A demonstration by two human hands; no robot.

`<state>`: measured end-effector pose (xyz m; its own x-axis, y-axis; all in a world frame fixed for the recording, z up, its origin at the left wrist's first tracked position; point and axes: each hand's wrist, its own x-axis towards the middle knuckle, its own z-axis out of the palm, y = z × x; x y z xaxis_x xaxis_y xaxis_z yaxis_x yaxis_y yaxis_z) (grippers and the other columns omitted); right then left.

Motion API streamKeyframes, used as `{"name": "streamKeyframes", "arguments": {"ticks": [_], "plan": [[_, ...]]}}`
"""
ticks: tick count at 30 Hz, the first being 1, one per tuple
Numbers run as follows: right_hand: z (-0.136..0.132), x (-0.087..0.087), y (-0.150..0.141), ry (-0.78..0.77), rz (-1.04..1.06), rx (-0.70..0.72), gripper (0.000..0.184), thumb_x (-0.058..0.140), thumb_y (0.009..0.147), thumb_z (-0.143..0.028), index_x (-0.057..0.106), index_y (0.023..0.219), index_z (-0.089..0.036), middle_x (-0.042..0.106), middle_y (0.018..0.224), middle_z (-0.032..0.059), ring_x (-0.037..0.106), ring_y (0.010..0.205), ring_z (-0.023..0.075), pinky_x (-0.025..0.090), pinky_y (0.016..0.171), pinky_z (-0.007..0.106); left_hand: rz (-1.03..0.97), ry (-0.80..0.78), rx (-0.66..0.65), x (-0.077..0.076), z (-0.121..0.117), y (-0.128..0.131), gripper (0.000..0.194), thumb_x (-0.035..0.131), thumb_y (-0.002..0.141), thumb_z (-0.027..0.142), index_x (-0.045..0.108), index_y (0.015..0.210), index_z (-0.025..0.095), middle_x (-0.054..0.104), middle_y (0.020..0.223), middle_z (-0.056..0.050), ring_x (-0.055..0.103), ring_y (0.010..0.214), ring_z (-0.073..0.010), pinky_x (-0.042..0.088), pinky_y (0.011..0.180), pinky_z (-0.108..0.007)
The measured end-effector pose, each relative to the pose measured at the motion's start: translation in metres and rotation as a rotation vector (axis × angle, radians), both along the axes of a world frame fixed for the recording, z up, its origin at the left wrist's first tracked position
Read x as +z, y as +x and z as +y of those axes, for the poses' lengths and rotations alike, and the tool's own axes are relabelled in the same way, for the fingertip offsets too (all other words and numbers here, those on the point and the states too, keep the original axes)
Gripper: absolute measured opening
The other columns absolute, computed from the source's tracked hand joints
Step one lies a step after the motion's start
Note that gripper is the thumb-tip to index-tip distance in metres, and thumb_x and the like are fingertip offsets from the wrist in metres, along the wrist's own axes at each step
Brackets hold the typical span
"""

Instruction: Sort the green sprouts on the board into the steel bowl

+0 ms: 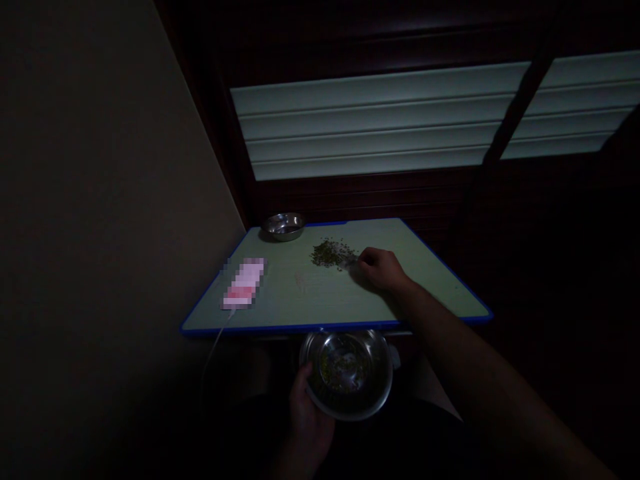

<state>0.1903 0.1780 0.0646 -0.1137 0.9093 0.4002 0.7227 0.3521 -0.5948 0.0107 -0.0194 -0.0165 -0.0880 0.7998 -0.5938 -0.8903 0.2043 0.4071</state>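
My left hand [311, 417] grips the near-left side of a metal bowl [367, 400] below the table's front edge, thumb over the rim. Small green bits lie in the bottom of this bowl. Over the table, my right hand [380, 267] is closed, its fingers pinched around a small greyish spoon-like utensil [349, 263], which is hard to make out in the dim light. The utensil's tip touches the right side of a loose pile of small green pieces [327, 253] spread on the tabletop.
The pale green table [350, 300] has a blue edge. A second, shallow metal bowl [284, 227] stands at its far-left corner. A blurred-out phone [244, 283] lies at the left, with a white cable [213, 350] hanging over the edge. Wall and dark slatted panels enclose the left and back.
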Motion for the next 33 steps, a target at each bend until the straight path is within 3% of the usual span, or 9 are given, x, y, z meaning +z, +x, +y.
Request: {"name": "streamKeyframes", "arguments": {"ticks": [16, 19, 33], "plan": [[-0.0020, -0.0026, -0.0010, -0.023, 0.095, 0.196, 0.018, 0.055, 0.075, -0.030, 0.066, 0.077, -0.016, 0.064, 0.069, 0.0010, 0.054, 0.064, 0.0133, 0.040, 0.064, 0.025, -0.009, 0.037, -0.005, -0.0024, -0.0005, -0.0004, 0.029, 0.061, 0.075, 0.027, 0.071, 0.101, 0.017, 0.075, 0.091, -0.009, 0.068, 0.091, -0.0257, 0.049, 0.086, -0.039], [-0.0026, -0.0016, -0.0012, -0.039, 0.136, 0.227, 0.018, 0.054, 0.074, -0.031, 0.065, 0.075, -0.016, 0.063, 0.069, 0.0015, 0.054, 0.065, 0.0136, 0.040, 0.064, 0.025, -0.015, 0.027, -0.004, -0.0023, -0.0004, -0.0002, 0.026, 0.062, 0.075, 0.028, 0.072, 0.096, 0.016, 0.076, 0.092, -0.010, 0.068, 0.091, -0.0257, 0.049, 0.086, -0.038], [-0.0053, 0.0030, -0.0035, -0.080, 0.252, 0.135, 0.015, 0.054, 0.066, -0.032, 0.056, 0.063, -0.018, 0.053, 0.059, -0.0009, 0.046, 0.059, 0.0128, 0.035, 0.057, 0.025, 0.010, 0.007, -0.010, -0.0002, -0.0005, -0.0006, 0.022, 0.059, 0.078, 0.028, 0.072, 0.089, 0.015, 0.076, 0.090, -0.009, 0.069, 0.086, -0.0237, 0.050, 0.086, -0.039]]}}
